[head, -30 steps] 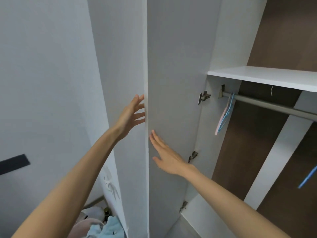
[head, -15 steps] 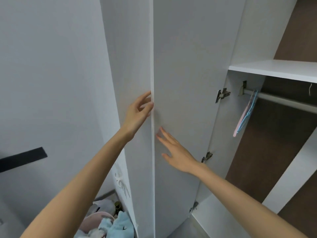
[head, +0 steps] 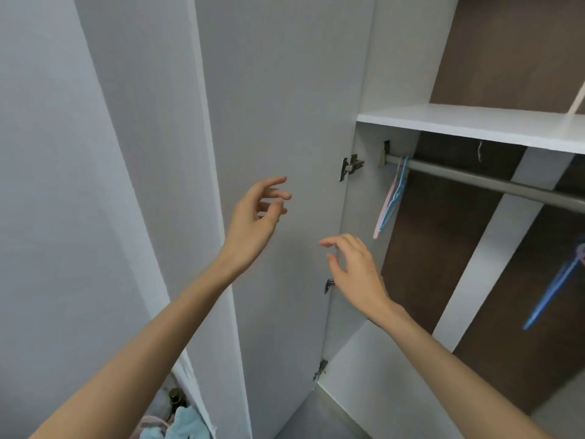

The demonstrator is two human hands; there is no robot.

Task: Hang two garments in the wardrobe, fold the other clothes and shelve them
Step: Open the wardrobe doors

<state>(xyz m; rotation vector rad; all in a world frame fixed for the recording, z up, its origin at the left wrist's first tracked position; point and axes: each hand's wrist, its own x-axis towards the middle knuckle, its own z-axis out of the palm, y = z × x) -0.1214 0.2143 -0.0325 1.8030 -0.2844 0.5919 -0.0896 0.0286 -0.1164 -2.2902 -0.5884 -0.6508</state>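
Observation:
The wardrobe door (head: 285, 90) stands wide open to the left. My left hand (head: 253, 217) hovers in front of the door's inner face, fingers loosely curled and holding nothing. My right hand (head: 354, 267) is lower and to the right, near the hinge side, fingers relaxed and empty. Inside, a metal hanging rail (head: 474, 180) runs under a white shelf (head: 474, 122). Pink and blue hangers (head: 391, 198) hang at the rail's left end, and another blue hanger (head: 554, 293) shows at the far right. Pale blue and pink clothes (head: 177, 423) lie low at the bottom left.
A grey wall (head: 47, 185) fills the left side. Door hinges (head: 349, 166) sit along the wardrobe's white side panel (head: 364, 201). The wardrobe's white floor panel (head: 380, 375) lies below my right arm. A dark brown back panel (head: 427, 248) has a white diagonal strip (head: 493, 242) across it.
Both hands have come off the door's edge and moved right, now free in front of the door's inner face. The view has swung left to right, showing more of the wardrobe's inside.

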